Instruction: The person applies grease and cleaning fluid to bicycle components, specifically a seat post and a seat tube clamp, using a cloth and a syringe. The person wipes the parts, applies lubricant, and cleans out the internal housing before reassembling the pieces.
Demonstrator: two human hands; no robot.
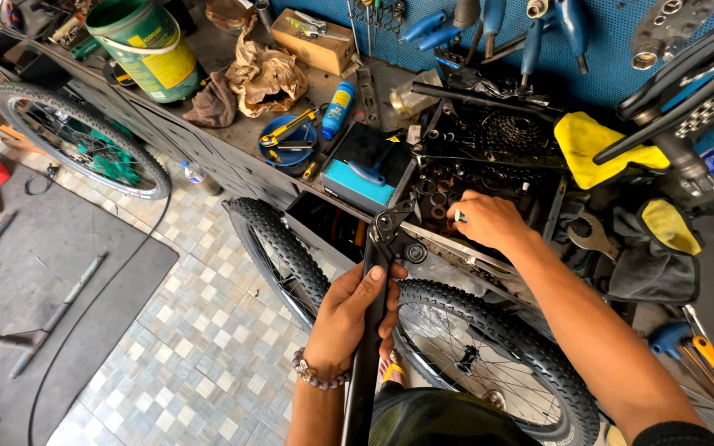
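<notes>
My left hand (pixel 349 312), with a bead bracelet at the wrist, is wrapped around a black bicycle fork leg (pixel 371 330) that stands upright; its dropout end (pixel 390 223) points at the workbench edge. My right hand (pixel 487 220) reaches into a tray of small metal parts (pixel 440 186) on the bench, fingertips pinched on a small silvery part (pixel 459 216). A knobby bicycle wheel (pixel 489 347) leans below the bench, right under both hands.
The workbench (pixel 233 140) holds a green bucket (pixel 146 45), crumpled brown paper (pixel 264 74), a blue spray can (pixel 337 107), a blue box (pixel 361 177), a cassette (pixel 506 130), a yellow rag (pixel 592 144) and wrenches. Another wheel (pixel 84 136) leans at left. Blue pegboard (pixel 539 33) with tools behind.
</notes>
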